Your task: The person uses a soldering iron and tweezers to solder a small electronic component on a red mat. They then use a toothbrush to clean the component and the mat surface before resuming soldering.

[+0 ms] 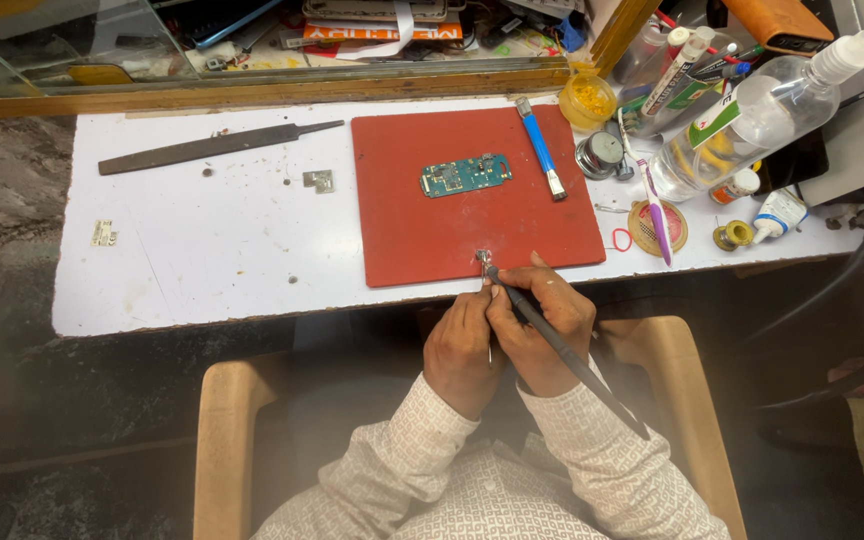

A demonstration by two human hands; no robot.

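Both my hands meet at the front edge of the red mat [422, 235]. My right hand [544, 325] grips a long dark pen-shaped tool [562, 350], its tip touching a small metal part [483, 257] on the mat's front edge. Pressed against the right one, my left hand [462, 345] pinches thin tweezers, whose points reach toward the same part. A blue-green circuit board [465, 175] lies in the middle of the mat, apart from both hands.
On the white table [202, 260] lie a long dark file [207, 148], a small metal square [319, 181], and a blue-handled brush [540, 148]. A clear spray bottle [752, 115], tubes, small jars and a toothbrush crowd the right side. A wooden chair frame surrounds my lap.
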